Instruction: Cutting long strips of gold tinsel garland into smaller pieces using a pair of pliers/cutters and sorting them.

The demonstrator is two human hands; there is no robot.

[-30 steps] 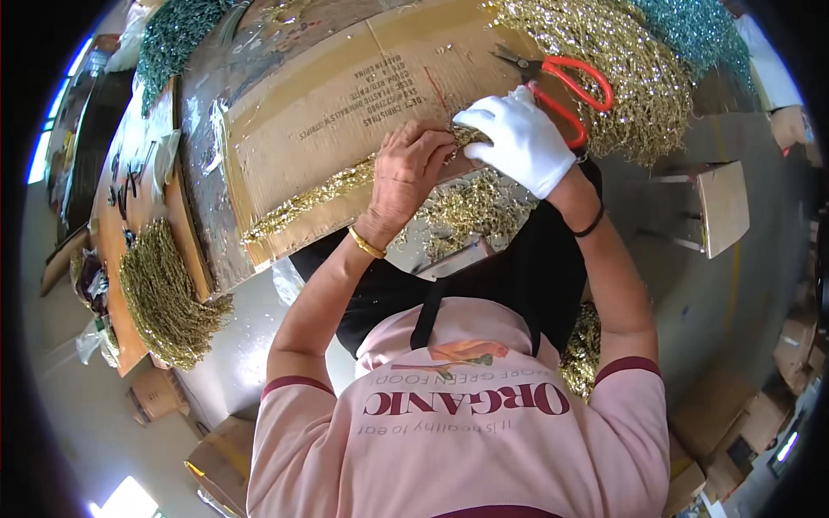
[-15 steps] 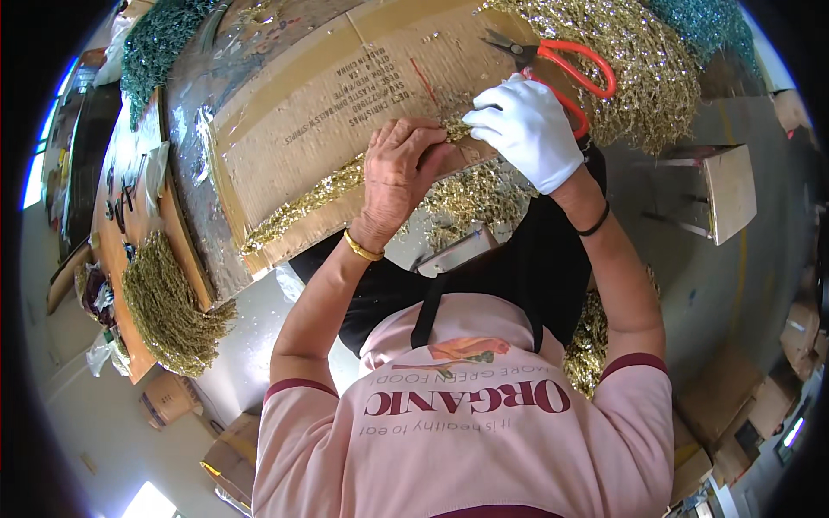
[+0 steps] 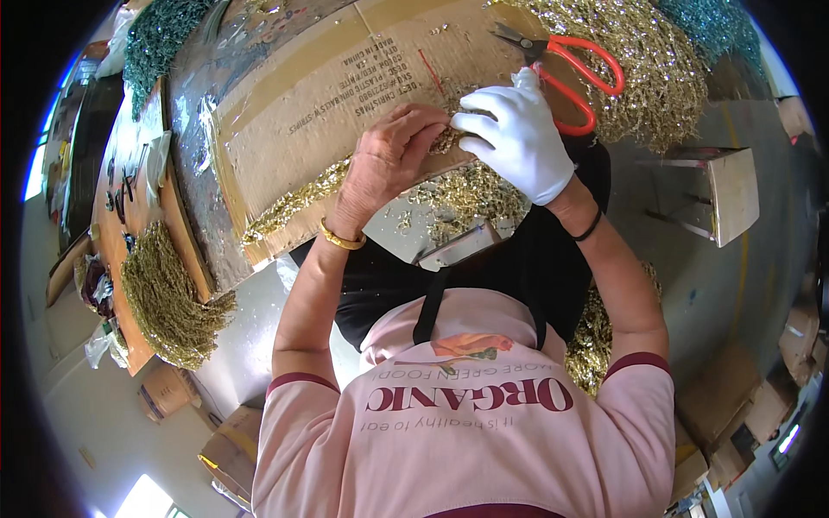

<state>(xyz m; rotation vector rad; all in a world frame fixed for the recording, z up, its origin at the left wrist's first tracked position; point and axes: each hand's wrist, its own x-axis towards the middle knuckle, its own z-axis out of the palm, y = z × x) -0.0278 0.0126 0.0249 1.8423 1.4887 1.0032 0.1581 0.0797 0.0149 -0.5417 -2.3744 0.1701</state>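
A strand of gold tinsel lies along the near edge of a flat cardboard sheet. My bare left hand, with a gold bangle at the wrist, pinches the tinsel's right end between thumb and fingertips. Close beside it, my white-gloved right hand has its fingertips closed at the same end; the glove partly hides what they grip. Red-handled scissors lie just beyond the gloved hand, blades pointing left and apart from the fingers.
A large heap of gold tinsel covers the far right, with teal tinsel behind it. Dark green tinsel lies far left. A gold bundle hangs over a wooden board at left. A small stool stands right. Gold scraps lie below the table edge.
My left hand has shifted slightly left and its wrist has come lower. My right hand has moved a little left, still beside the left fingertips.
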